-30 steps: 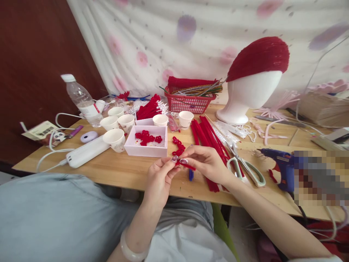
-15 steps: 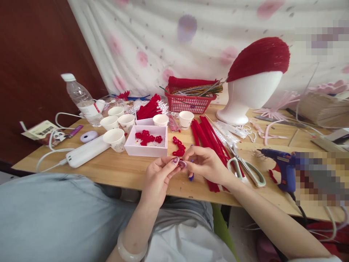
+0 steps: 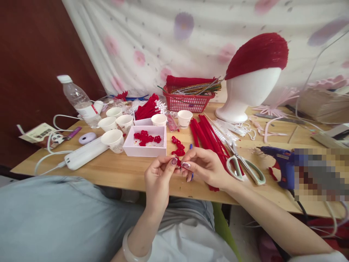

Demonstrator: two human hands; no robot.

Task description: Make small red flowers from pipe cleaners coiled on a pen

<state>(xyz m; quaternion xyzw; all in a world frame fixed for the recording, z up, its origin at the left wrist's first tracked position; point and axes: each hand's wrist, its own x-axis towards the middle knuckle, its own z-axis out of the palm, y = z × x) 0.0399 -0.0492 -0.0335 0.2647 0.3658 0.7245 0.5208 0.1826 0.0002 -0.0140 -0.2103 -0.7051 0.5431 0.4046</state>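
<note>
Now lower and nearer the table (image 3: 109, 171) edge than before. Left hand (image 3: 157, 179) and right hand (image 3: 205, 166) both pinching one small red piece (image 3: 178, 162), fingertips together. Scissors (image 3: 244, 166) close by.

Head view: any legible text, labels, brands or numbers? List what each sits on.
No text can be read in this view.
Water bottle: red and white label, print too blurred to read.
Printed packet at the table's left edge: what looks like a barcode and small print, too small to read.
Paper cups: faint pattern, no readable words.
Blue glue gun: no marking can be made out; the area beside it is pixelated.
</note>
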